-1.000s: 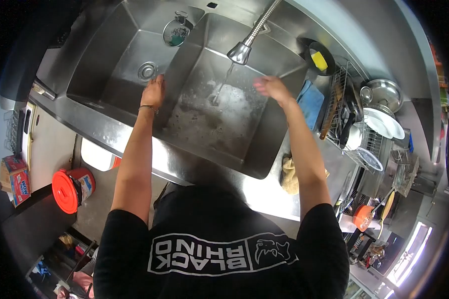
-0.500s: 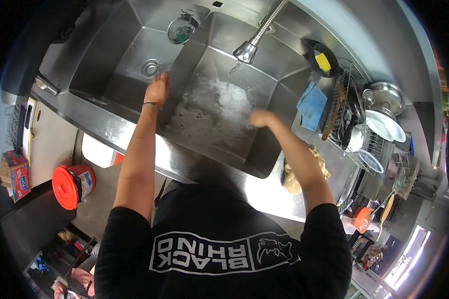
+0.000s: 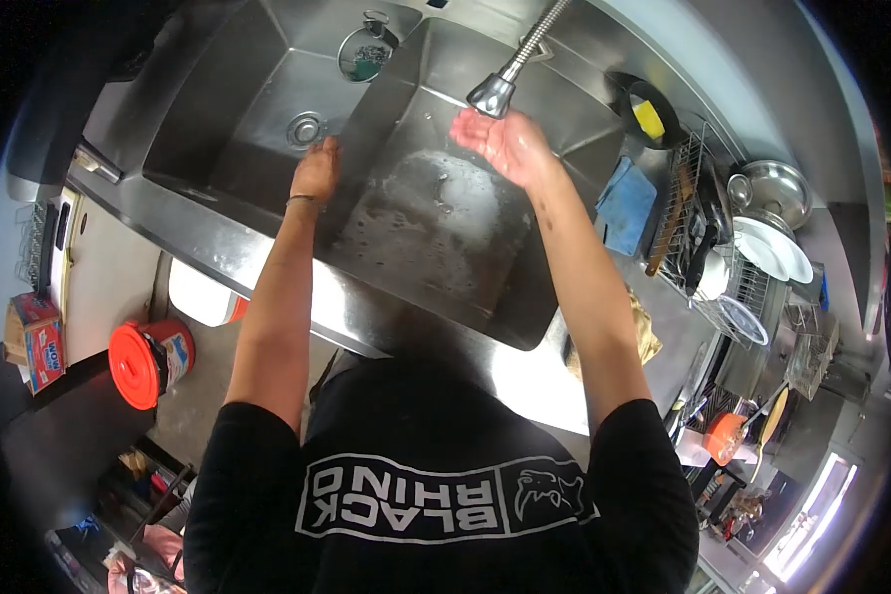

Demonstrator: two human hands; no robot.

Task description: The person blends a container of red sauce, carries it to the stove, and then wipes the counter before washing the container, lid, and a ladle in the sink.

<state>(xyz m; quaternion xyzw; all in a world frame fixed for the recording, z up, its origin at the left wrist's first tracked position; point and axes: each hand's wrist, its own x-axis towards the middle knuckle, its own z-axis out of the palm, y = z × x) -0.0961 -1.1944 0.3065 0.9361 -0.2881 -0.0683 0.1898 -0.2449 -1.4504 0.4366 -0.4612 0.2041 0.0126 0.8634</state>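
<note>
My right hand (image 3: pixel 505 147) is open and palm up, fingers spread, just under the metal spray head (image 3: pixel 491 96) of the faucet. It holds nothing and is over the right basin (image 3: pixel 421 267), whose bottom is wet with a few suds. My left hand (image 3: pixel 317 170) lies at the divider between the two basins, fingers stretched forward and nothing seen in them. Ahead of it is the drain (image 3: pixel 305 130) of the left basin (image 3: pixel 257 129). A round strainer (image 3: pixel 366 54) with a green scrubbing pad inside hangs at the back of the divider.
On the right counter are a blue cloth (image 3: pixel 625 207), a black pan (image 3: pixel 663 127) with a yellow sponge, and a wire dish rack (image 3: pixel 685 198) with pans and white plates (image 3: pixel 762 247). A crumpled brown cloth (image 3: pixel 643 332) lies near my right forearm. A red-lidded bucket (image 3: pixel 135 364) stands on the floor.
My right hand has moved from low over the right basin up and back to the spray head, turning palm up. Suds in the basin have thinned. My left hand stays at the divider.
</note>
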